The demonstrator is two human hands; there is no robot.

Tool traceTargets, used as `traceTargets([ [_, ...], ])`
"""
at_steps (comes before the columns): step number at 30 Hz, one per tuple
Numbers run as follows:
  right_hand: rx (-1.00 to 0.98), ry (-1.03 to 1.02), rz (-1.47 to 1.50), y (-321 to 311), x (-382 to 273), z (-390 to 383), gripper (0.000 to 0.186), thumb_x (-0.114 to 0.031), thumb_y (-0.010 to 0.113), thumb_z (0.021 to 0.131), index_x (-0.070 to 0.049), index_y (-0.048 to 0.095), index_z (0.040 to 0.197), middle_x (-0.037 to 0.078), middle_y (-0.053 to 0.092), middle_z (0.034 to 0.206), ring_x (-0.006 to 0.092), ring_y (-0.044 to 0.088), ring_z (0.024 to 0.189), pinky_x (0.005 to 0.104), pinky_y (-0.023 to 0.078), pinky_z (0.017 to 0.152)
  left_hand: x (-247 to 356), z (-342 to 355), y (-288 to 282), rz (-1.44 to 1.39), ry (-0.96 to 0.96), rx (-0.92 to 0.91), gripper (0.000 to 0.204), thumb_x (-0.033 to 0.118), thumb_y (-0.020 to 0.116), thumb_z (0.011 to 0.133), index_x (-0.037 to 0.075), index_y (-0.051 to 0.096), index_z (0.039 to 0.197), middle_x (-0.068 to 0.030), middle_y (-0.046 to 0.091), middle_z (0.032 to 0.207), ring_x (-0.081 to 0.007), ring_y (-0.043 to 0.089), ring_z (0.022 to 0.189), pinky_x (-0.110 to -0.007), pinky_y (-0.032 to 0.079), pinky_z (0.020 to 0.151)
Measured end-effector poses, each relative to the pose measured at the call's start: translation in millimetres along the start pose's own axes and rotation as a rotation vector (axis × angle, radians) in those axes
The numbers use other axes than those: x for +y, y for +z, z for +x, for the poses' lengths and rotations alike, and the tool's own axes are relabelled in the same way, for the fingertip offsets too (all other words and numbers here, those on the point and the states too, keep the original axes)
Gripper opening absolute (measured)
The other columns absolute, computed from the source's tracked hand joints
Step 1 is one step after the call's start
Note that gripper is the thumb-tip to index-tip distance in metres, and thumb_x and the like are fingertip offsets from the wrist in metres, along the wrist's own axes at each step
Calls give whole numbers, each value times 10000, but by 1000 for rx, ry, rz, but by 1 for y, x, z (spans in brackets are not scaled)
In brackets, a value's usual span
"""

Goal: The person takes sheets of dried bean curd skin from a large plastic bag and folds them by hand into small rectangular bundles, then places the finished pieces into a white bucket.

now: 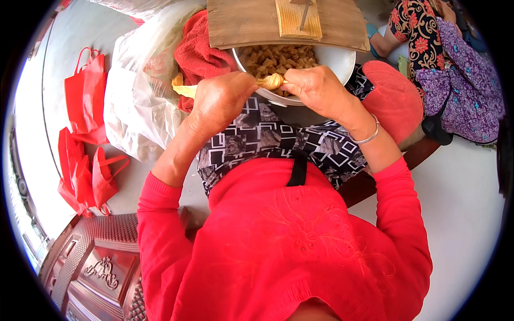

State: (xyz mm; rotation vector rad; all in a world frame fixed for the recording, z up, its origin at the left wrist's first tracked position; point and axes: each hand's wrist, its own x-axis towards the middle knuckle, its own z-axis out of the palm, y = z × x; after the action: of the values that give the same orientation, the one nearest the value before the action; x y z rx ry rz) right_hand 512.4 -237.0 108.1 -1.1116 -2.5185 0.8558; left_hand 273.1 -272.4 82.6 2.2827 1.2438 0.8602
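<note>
Between my hands a soft yellow strip, which looks like tofu skin, is drawn into a knot. My left hand pinches one side of it, and a loose yellow end sticks out past that hand. On the other side my right hand has its fingers closed on the strip close to the knot. Both hands are over the near rim of a white pot at my lap. Many small tan-brown folded pieces lie in the pot.
A wooden board with a small wood block covers the pot's far side. At left are a red towel, a clear plastic bag and red bags. Another person in purple patterned clothing sits at right.
</note>
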Motion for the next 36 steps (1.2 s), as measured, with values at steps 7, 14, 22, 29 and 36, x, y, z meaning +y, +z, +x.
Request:
traceTargets([
  [7,49,210,743,-21,0,12,342,-200,645,915,20,596,1172,111,668,982,146,626,928,272,516,778,8,34,13,5,69,-24,92,147,633,865,57,618,874,-115,602,743,-339,608,682,-405,471,556],
  [14,-71,466,1045,-29,25,7,137,-116,649,887,-6,632,966,49,654,782,114,637,679,247,530,620,-4,50,22,-462,-170,-263,191,179,591,937,-10,618,923,-78,540,708,-133,480,635,-289,441,619],
  [22,62,452,878,-18,21,-4,94,-56,596,905,6,631,967,6,615,798,64,571,704,217,490,650,-7,25,2,-308,-302,-255,205,218,610,889,52,658,1000,-156,642,838,-343,632,795,-397,489,677],
  [29,38,337,758,24,-27,-2,69,-50,591,891,10,612,916,-32,522,746,40,442,685,203,365,595,-3,-56,-5,-92,-297,-202,147,175,642,830,44,609,888,-135,616,785,-357,611,746,-439,473,646],
  [36,34,223,903,45,-60,16,81,-59,588,886,10,601,925,7,548,695,58,473,649,237,405,585,-1,-76,-39,-175,-597,70,134,146,567,920,38,617,982,-204,622,766,-370,626,724,-392,485,640],
])
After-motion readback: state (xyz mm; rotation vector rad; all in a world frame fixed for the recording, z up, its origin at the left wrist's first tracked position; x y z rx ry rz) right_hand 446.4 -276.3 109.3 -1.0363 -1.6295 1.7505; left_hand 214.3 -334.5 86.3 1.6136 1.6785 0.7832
